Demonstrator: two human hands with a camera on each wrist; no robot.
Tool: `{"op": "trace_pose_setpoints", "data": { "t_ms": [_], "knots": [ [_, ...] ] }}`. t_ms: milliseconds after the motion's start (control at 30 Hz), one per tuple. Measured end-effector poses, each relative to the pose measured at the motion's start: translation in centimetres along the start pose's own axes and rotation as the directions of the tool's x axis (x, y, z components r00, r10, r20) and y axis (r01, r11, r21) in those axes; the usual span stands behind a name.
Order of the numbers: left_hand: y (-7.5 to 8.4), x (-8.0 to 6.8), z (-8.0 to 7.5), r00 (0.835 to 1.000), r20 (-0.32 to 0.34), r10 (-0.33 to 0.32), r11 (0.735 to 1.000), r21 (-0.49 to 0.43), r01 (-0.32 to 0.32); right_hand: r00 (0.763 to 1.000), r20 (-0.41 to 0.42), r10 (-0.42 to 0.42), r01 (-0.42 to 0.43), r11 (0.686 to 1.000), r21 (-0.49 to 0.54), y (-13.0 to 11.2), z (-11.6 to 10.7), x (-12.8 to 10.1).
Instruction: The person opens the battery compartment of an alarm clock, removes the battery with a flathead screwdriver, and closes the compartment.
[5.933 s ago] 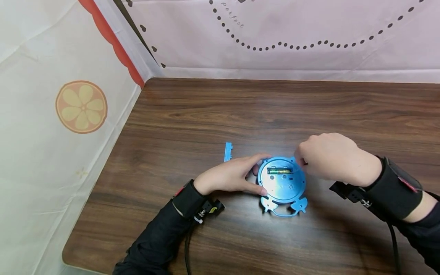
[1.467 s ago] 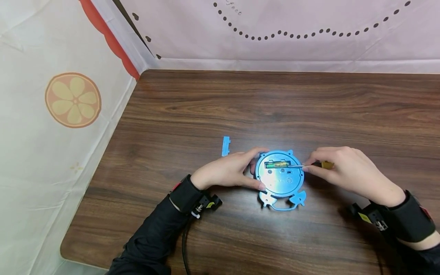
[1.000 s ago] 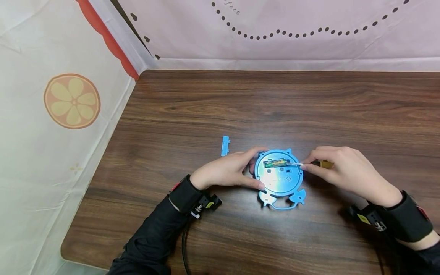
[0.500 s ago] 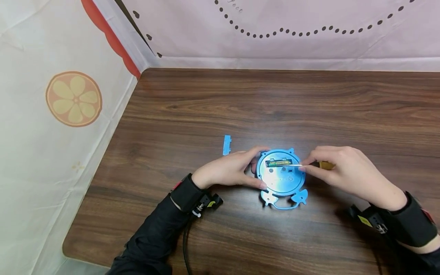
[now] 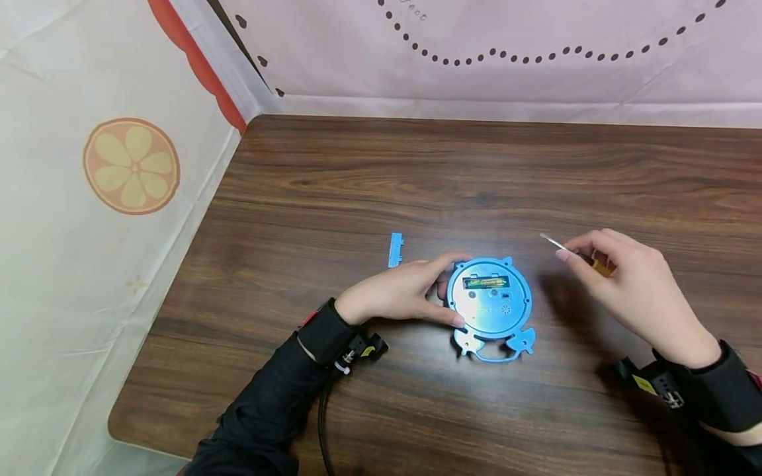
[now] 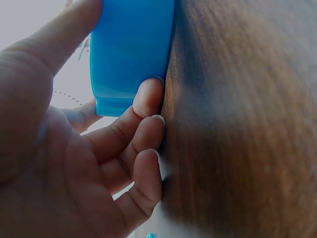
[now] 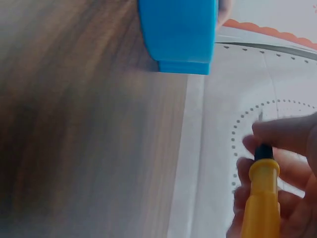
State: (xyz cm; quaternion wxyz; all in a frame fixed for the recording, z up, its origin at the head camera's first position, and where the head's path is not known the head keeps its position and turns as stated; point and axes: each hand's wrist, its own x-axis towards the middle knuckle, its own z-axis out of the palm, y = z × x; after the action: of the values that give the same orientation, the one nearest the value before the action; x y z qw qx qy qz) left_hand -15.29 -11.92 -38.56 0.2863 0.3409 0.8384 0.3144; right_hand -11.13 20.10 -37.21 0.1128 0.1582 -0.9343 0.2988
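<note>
A round blue clock lies face down on the wooden table, its battery slot open with a battery in it. My left hand grips its left edge between thumb and fingers; the left wrist view shows the blue clock side held the same way. My right hand pinches a small screwdriver with a yellow handle, lifted up and to the right of the clock, metal tip pointing left. In the right wrist view the screwdriver sits in my fingers, apart from the blue clock.
A small blue battery cover lies on the table just left of my left hand. Printed cloth walls close in the table at the left and back. The table's front left corner is near.
My right hand has pulled the screwdriver out of the battery slot and raised it up to the right. The left hand keeps its grip on the clock.
</note>
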Motion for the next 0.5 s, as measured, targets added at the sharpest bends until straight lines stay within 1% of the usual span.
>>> {"op": "trace_pose_setpoints", "data": {
  "t_ms": [133,267,367,433,500],
  "knots": [
    [0.0,0.0,0.0,1.0,0.0,0.0,1.0,-0.002,0.0,0.998,-0.043,0.037,-0.038,0.999,-0.02,0.4,0.0,0.1],
    [-0.1,0.0,0.0,1.0,-0.005,0.003,1.0,0.003,-0.003,0.993,-0.04,0.113,-0.117,0.988,-0.1,0.7,-0.4,0.2],
    [-0.1,0.0,0.0,1.0,-0.012,0.016,1.0,0.005,-0.016,0.98,0.0,0.198,-0.196,0.968,-0.154,1.2,-0.9,0.5],
    [-0.1,0.0,0.0,1.0,-0.016,0.025,1.0,0.004,-0.025,0.965,0.044,0.258,-0.247,0.953,-0.174,1.7,-1.1,0.8],
    [-0.1,-0.1,0.0,0.999,-0.019,0.032,0.999,0.0,-0.032,0.944,0.097,0.314,-0.292,0.937,-0.193,2.2,-1.3,1.1]
  ]
}}
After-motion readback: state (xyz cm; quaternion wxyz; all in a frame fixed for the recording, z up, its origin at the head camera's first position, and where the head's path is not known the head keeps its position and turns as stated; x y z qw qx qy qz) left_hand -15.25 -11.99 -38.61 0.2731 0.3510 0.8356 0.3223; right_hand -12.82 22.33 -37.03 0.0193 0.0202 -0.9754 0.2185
